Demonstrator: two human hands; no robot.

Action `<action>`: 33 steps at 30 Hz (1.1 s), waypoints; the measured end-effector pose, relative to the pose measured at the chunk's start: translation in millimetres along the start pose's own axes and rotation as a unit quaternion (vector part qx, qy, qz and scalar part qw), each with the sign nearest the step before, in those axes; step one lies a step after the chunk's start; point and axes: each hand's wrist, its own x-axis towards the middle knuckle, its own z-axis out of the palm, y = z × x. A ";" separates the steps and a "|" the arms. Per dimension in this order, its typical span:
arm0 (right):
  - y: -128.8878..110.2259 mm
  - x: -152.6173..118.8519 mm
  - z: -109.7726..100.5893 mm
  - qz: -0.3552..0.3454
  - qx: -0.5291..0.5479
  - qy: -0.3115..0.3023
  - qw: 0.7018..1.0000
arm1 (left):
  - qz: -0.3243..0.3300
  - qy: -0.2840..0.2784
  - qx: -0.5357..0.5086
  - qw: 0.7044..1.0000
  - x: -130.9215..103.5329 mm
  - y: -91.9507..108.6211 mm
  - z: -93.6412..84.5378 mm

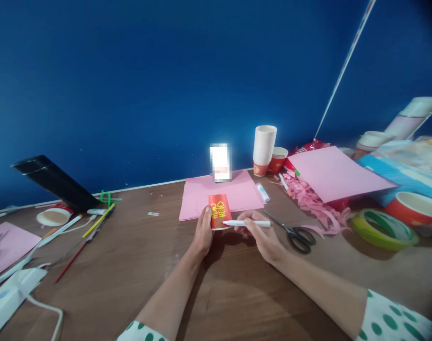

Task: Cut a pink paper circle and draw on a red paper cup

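Left hand grips the cup; right hand holds the pen crosswise, tip leftward at the cup's lower side.

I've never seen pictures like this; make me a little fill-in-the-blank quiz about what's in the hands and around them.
1. The left hand holds a red cup printed with ____ symbols.
2. The right hand holds a ____ marker.
3. The tape roll lies to the ____ of the shredded paper.
4. The wall is ____.

Missing words: yellow; white; right; blue.
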 end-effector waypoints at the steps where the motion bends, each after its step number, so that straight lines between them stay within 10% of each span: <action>1: -0.1 0.2 0.0 0.002 0.000 -0.001 1.000 | 0.000 -0.003 0.000 1.000 0.0 0.5 0.1; 33: 0.3 0.2 -2.2 -0.015 -0.050 -0.005 0.999 | -0.005 -0.029 -0.035 0.999 -4.3 4.4 4.0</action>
